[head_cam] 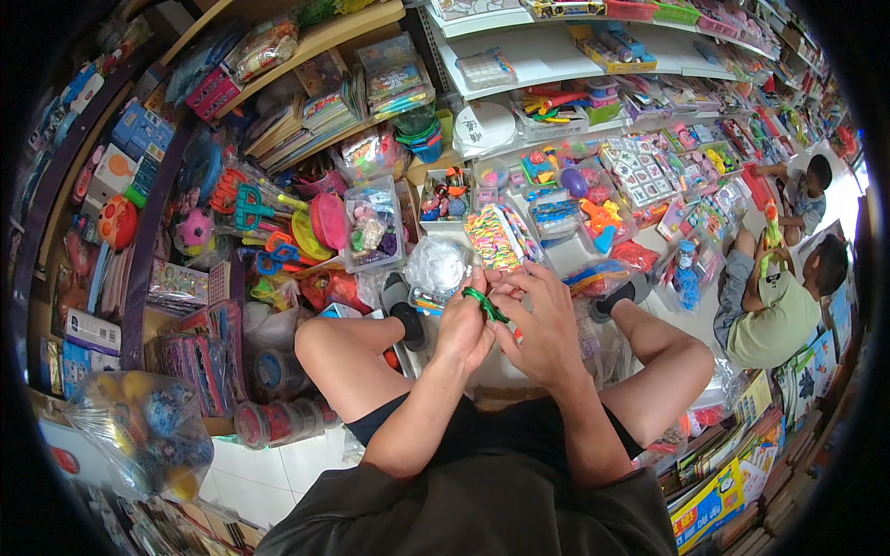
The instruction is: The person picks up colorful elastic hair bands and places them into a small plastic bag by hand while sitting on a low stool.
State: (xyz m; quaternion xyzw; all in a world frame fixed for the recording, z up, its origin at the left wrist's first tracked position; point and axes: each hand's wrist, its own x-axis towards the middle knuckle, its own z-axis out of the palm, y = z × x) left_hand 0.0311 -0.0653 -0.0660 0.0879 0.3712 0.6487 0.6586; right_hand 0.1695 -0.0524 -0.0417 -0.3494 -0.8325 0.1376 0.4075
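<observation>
Between my hands, in front of my lap, is a small green shiny coil or band, too small to name exactly. My left hand grips it, the band lying across its fingers. My right hand is at the band's right side with bent fingers; its fingertips are close to the green strands, and whether they pinch them is unclear. Just beyond the hands are a clear plastic bag with whitish contents and a tray of multicoloured twisted bands.
A clear bin of small toys stands left of the bag. Toy trays and an orange toy lie to the right. White shelves rise beyond. Two other people sit at the far right, the nearer in a light green shirt.
</observation>
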